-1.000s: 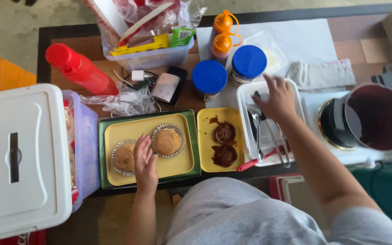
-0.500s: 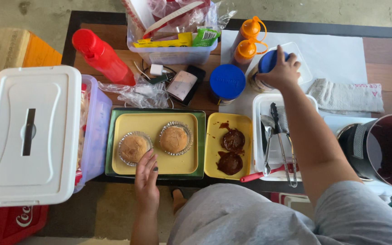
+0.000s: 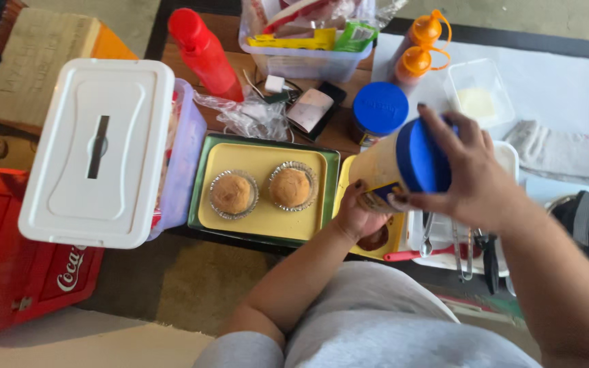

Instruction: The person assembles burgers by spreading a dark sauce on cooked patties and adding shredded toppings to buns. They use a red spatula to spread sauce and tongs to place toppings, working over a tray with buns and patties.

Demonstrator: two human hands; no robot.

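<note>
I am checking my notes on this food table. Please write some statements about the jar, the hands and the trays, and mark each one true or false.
1. Both hands hold one jar. True: the right hand covers its blue lid, the left hand supports its base.
2. The yellow tray carries three buns. False: it carries two buns, each in a foil cup.
3. A second blue-lidded jar stands on the table. True.
4. The red bottle is in the left hand. False: it lies untouched beside the white-lidded box.
</note>
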